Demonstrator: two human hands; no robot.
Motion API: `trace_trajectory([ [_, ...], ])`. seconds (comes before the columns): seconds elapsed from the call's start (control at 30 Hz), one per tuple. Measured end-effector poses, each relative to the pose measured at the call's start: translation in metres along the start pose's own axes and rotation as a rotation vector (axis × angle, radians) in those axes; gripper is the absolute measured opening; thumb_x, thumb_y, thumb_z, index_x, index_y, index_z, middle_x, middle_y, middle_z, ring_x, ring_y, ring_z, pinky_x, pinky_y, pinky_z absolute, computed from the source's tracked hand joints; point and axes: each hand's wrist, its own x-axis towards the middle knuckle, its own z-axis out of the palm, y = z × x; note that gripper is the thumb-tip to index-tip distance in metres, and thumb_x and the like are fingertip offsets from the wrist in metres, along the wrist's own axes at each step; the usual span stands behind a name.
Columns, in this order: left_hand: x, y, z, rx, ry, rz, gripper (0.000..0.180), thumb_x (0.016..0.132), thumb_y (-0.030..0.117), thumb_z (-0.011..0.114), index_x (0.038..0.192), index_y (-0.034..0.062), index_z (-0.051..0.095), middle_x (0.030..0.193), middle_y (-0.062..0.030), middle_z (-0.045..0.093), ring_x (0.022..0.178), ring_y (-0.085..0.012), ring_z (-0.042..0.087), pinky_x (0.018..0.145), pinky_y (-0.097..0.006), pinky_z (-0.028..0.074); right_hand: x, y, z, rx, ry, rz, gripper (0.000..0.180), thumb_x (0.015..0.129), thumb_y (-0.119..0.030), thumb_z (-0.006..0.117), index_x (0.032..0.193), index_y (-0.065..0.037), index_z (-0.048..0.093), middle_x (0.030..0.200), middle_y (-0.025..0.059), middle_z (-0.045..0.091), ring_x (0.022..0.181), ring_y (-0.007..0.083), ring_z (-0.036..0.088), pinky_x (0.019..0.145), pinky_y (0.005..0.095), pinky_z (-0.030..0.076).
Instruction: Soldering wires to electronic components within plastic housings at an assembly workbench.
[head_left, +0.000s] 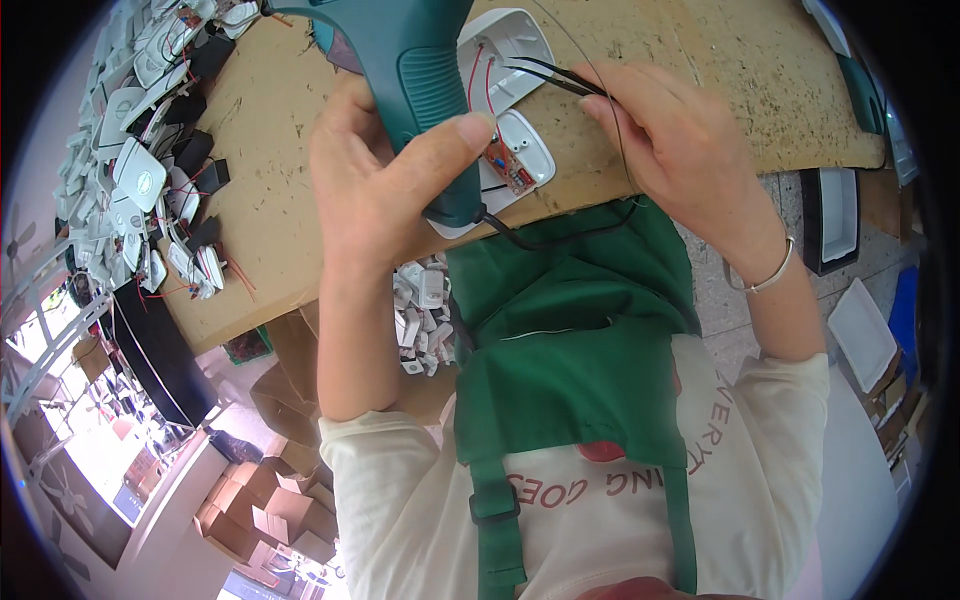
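Observation:
My left hand (375, 185) is wrapped round the handle of a dark green heat gun (412, 75), thumb across the grip; its nozzle lies beyond the top edge of the view. In my right hand (690, 140) I pinch black tweezers (560, 78), their tips over the inside of a white plastic housing (527, 38). Thin red wires (473, 82) run from that housing down to a small circuit board (512, 172). The board lies against a smaller white cover (535, 150) near the table's front edge. The heat gun partly hides both white parts.
A large heap of white plastic units (130, 170) with wires and black parts covers the table's (270, 200) left side. Below the table edge, a box holds small white parts (425, 310). The gun's black cord (540, 243) crosses my green apron (580, 380). Cardboard boxes (270, 505) stand lower left.

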Motion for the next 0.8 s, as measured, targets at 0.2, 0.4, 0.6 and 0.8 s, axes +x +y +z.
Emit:
trace_trajectory([
  [0.2, -0.006, -0.008, 0.001, 0.127, 0.020, -0.074, 0.055, 0.069, 0.018, 0.074, 0.116, -0.0080, 0.059, 0.127, -0.0155, 0.058, 0.098, -0.0151, 0.058, 0.089, -0.029, 0.044, -0.003, -0.005, 0.011, -0.015, 0.054, -0.004, 0.013, 0.090, -0.015, 0.061, 0.097, -0.005, 0.060, 0.081, 0.0114, 0.062, 0.072, 0.0312, 0.062, 0.061, 0.0379, 0.050],
  [0.4, -0.008, -0.011, 0.004, 0.081, 0.068, -0.056, 0.055, 0.070, 0.017, 0.075, 0.115, -0.0085, 0.058, 0.128, -0.0170, 0.057, 0.099, -0.0159, 0.058, 0.089, -0.029, 0.045, 0.004, -0.003, 0.014, -0.018, 0.064, -0.013, 0.014, 0.088, -0.007, 0.064, 0.101, -0.003, 0.063, 0.076, 0.0110, 0.055, 0.063, 0.0276, 0.054, 0.056, 0.0359, 0.043],
  [0.6, -0.010, -0.012, 0.007, 0.041, 0.047, -0.036, 0.053, 0.071, 0.012, 0.075, 0.116, -0.0091, 0.057, 0.130, -0.0183, 0.056, 0.099, -0.0158, 0.059, 0.090, -0.029, 0.045, 0.005, -0.006, 0.013, -0.003, 0.061, -0.023, 0.014, 0.087, -0.008, 0.065, 0.101, -0.004, 0.063, 0.074, 0.0116, 0.053, 0.064, 0.0295, 0.054, 0.057, 0.0375, 0.043],
  [0.8, -0.009, -0.014, 0.007, 0.063, 0.029, 0.014, 0.051, 0.071, 0.008, 0.074, 0.116, -0.0087, 0.057, 0.130, -0.0182, 0.056, 0.097, -0.0152, 0.059, 0.089, -0.028, 0.045, 0.002, -0.010, 0.014, 0.015, 0.069, 0.035, 0.013, 0.087, -0.008, 0.065, 0.099, -0.004, 0.061, 0.076, 0.0115, 0.053, 0.065, 0.0294, 0.055, 0.057, 0.0377, 0.043],
])
